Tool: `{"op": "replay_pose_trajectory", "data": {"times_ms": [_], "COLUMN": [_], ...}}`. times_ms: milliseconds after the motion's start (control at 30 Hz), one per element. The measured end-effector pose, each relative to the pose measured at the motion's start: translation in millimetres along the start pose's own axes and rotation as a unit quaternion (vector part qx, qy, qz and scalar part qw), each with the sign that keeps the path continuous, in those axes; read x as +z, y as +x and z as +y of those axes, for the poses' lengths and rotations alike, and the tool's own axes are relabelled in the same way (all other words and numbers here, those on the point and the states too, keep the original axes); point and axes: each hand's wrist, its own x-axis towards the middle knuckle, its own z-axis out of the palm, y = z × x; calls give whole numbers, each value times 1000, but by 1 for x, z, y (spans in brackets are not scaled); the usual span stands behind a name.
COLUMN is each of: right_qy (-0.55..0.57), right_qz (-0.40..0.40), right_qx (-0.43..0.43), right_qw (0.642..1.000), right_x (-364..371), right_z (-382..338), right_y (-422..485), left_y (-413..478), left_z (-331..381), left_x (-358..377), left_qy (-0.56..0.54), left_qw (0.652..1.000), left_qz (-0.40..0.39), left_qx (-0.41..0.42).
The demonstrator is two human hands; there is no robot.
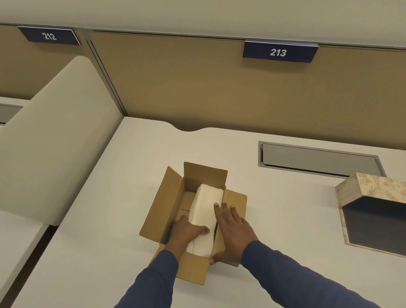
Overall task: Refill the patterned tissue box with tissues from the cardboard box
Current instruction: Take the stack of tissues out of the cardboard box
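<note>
1. The tissue stack (206, 211) lies in the open cardboard box (169, 202) on the desk (107, 229), between both hands.
2. The left hand (186, 232) has its fingers curled around the stack's left side, thumb on top.
3. The right hand (232, 230) has its fingers (218, 212) spread flat along the stack's right edge.
4. The stack is likely light, soft and prone to sagging; clamp both long sides and lift it level.
5. The patterned tissue box (387, 191) stands open, well right of the right fingers.
</note>
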Motion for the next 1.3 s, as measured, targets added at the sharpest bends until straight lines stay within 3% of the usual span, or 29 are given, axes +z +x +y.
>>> {"op": "replay_pose_trajectory", "data": {"times_ms": [233,500,633,767,833,933,1067,1133,1233,1300], "right_qy": [18,56,187,326,427,587,793,850,889,893], "right_qz": [11,-11,-24,32,87,123,83,56,37,52], "right_qx": [2,-9,-23,24,75,134,179,188,175,142], "right_qw": [1000,998,982,945,897,789,576,488,422,424], "right_x": [0,-12,-28,-37,-39,-46,-59,-61,-64,-68], "right_z": [2,2,9,21,23,18,20,27,42,60], "right_y": [-2,-5,-8,-19,-25,-37,-61,-73,-93,-105], "left_y": [-5,-32,-44,-64,-77,-99,-128,-143,-160,-171], "left_z": [-4,2,6,9,10,14,22,30,45,57], "left_x": [-5,-37,-57,-75,-81,-82,-69,-59,-38,-22], "left_qy": [-109,-313,-363,-396,-412,-427,-454,-462,-444,-404], "left_qw": [993,934,910,894,885,875,850,833,831,846], "left_qz": [-40,-171,-196,-205,-207,-202,-227,-260,-300,-318], "left_qx": [25,33,33,54,69,104,138,157,151,142]}}
